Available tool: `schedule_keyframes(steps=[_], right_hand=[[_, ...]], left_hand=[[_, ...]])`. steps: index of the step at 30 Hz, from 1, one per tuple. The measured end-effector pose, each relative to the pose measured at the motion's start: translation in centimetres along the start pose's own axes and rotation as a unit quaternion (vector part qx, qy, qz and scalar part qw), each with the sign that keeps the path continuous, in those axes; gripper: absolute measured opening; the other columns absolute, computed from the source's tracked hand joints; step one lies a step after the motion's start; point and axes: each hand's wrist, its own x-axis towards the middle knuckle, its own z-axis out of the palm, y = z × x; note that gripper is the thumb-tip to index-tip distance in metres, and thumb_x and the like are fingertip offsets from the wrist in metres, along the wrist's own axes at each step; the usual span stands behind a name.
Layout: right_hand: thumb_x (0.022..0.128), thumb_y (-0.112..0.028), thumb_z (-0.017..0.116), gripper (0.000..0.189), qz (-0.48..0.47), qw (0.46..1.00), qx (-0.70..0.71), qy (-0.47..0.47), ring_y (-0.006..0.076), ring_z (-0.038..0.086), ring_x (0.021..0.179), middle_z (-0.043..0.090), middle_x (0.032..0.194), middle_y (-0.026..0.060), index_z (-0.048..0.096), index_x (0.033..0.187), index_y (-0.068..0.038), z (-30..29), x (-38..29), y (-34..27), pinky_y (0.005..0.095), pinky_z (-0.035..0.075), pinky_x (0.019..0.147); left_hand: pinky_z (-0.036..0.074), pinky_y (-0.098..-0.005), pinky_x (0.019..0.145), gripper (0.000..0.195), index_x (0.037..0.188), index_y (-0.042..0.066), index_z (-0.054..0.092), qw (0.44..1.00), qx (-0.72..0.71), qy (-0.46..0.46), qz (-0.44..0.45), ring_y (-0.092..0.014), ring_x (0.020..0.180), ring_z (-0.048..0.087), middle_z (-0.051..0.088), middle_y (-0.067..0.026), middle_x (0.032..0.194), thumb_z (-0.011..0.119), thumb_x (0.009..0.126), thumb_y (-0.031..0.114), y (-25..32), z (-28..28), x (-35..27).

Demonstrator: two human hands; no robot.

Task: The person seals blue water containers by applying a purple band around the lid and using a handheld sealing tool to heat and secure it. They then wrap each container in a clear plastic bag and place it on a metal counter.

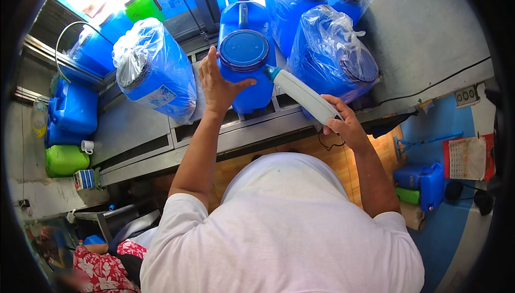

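Observation:
A blue plastic water jug (254, 99) with a handle and a wide round blue cap (244, 48) stands on the metal counter in front of me. Drops of water dot the cap, and dark shrink film appears to ring its rim. My right hand (342, 122) grips a light grey handheld hot-air blower (303, 95). The blower's teal nozzle (272, 73) points at the right side of the cap's rim. At the jug's left side is my left hand (220, 85), fingers apart and thumb over the jug's front; whether it touches the jug is unclear.
Plastic-wrapped blue jugs stand left (161, 67) and right (330, 51) on the metal counter (136, 136). A cable (434, 83) runs along the wall towards a socket (466, 95). More containers (74, 108) are at far left. A person in a red floral garment (98, 267) is at lower left.

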Motion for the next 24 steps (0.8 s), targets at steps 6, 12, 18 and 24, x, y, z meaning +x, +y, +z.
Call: schedule_keyframes(steps=[6, 12, 18, 24], right_hand=[[0.081, -0.019, 0.062, 0.062, 0.006, 1.0, 0.028, 0.008, 0.0087, 0.057, 0.073, 0.059, 0.105, 0.0066, 0.044, 0.138, -0.002, 2.5, -0.5, 1.5, 0.0232, 0.05, 0.067], [0.081, -0.021, 0.063, 0.064, -0.016, 0.997, 0.054, 0.05, 0.0091, 0.059, 0.074, 0.06, 0.103, 0.0061, 0.043, 0.139, -0.003, 2.0, -0.6, 2.6, 0.0224, 0.048, 0.063], [0.08, -0.02, 0.063, 0.065, -0.02, 0.998, 0.048, 0.031, 0.009, 0.059, 0.074, 0.06, 0.105, 0.0063, 0.043, 0.139, -0.003, 3.2, -0.9, 3.5, 0.0233, 0.049, 0.064], [0.08, -0.018, 0.063, 0.065, -0.047, 0.995, 0.059, 0.069, 0.0089, 0.058, 0.074, 0.06, 0.105, 0.0062, 0.043, 0.14, -0.002, 3.6, -0.9, 3.8, 0.0243, 0.05, 0.068]], left_hand=[[0.033, -0.0501, 0.107, 0.136, 0.15, 0.006, 0.018, 0.995, -0.078, -0.024, 0.051, -0.039, 0.128, 0.039, 0.044, -0.021, 0.136, 0.093, 0.046, 0.049, -1.7, 0.2, 1.1], [0.034, -0.0489, 0.108, 0.139, 0.152, 0.008, 0.013, 0.998, -0.011, -0.042, 0.046, -0.041, 0.131, 0.037, 0.042, -0.0222, 0.139, 0.095, 0.046, 0.046, -1.4, -0.7, 1.0], [0.034, -0.0488, 0.109, 0.14, 0.152, 0.009, 0.01, 0.988, -0.085, -0.101, 0.083, -0.04, 0.131, 0.039, 0.044, -0.0213, 0.137, 0.096, 0.046, 0.041, -2.1, -1.2, 3.1], [0.035, -0.0493, 0.108, 0.141, 0.153, 0.01, 0.007, 0.992, -0.052, -0.088, 0.071, -0.041, 0.13, 0.04, 0.04, -0.0215, 0.143, 0.096, 0.048, 0.039, -2.5, -1.4, 2.2]])
